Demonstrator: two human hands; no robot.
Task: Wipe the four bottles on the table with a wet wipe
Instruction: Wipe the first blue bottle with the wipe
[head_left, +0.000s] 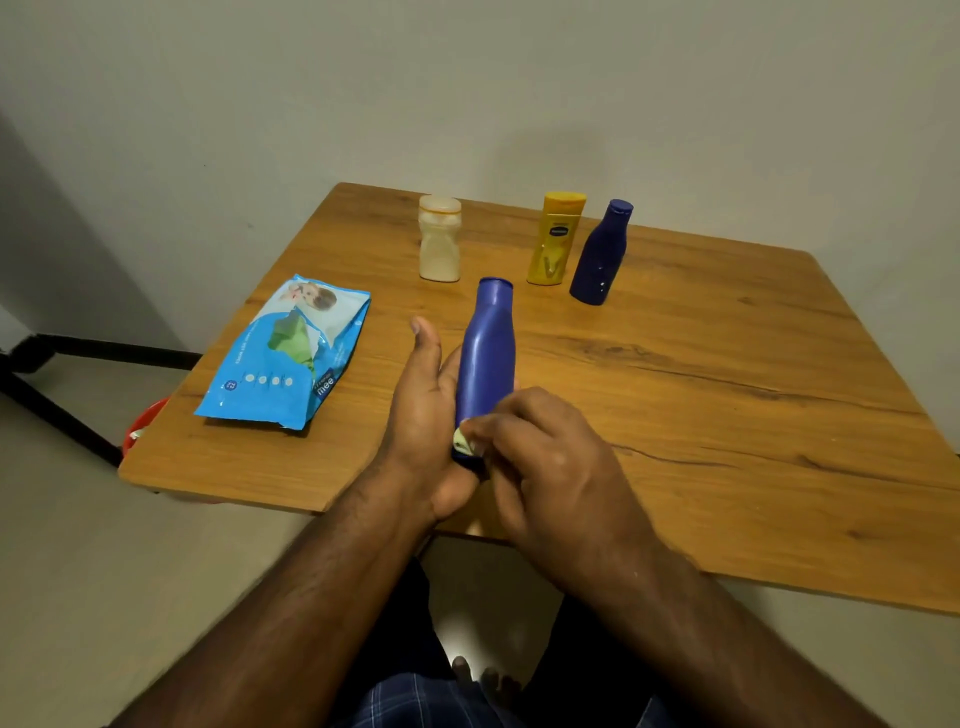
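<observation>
**Blue bottle in hand, wipe at its base**

I am watching the left hand (426, 415) cradling a blue bottle (485, 353) above the near edge of the wooden table (727, 415). The bottle is lying in the palm with its cap end pointing away from me and its base toward the wrist; the thumb is sticking up along the bottle's left side, and the fingers are curling under and round it, with one fingertip just showing at the right side. The right hand (545, 452) is sitting over the bottle's base with its fingers bunched, pinching a small pale wad of wet wipe (464, 440) against the lower end of the bottle (only a scrap of the wipe is showing between the fingers).

The other three bottles are standing upright farther back on the table. A whitish translucent bottle (440, 239) is standing to the left, well apart from the other two. A yellow bottle (554, 238) and a dark blue bottle (601, 253) are standing just beside each other to the right; I cannot tell whether they are touching.

A light blue wet wipe pack (291, 358) is lying flat near the table's left edge, its opening showing green inside. Something red (140, 426) is peeking out below that left edge, mostly hidden. The wall (467, 78) behind the table is plain.
</observation>
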